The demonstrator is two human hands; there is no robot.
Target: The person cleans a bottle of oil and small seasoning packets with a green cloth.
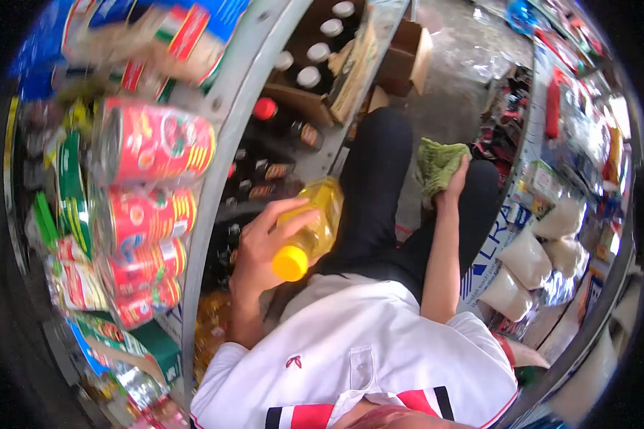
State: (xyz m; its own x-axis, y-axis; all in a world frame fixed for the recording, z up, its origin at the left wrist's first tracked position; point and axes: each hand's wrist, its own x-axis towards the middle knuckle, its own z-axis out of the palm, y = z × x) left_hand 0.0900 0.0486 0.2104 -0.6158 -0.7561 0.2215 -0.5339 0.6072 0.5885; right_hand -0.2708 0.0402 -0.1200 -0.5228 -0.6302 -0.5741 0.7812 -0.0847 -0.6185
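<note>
A clear bottle of yellow oil [320, 214] with a yellow cap is gripped by my left hand [268, 239]; the cap end tilts toward my chest. My fingers wrap around its side, close to the dark bottles [268, 171] on the low shelf. Over my other knee, my right hand [456, 179] is closed around a crumpled green cloth [438, 164], which bunches up past the fingers. The two hands are apart, with my dark-trousered legs below them.
Shelving with a metal edge [225, 107] rises at my left, stacked with red cans [161, 143]. A cardboard box [336, 100] holds several white-capped bottles. Packed white bags [526, 257] line the right-hand shelf, and concrete floor [458, 50] shows ahead.
</note>
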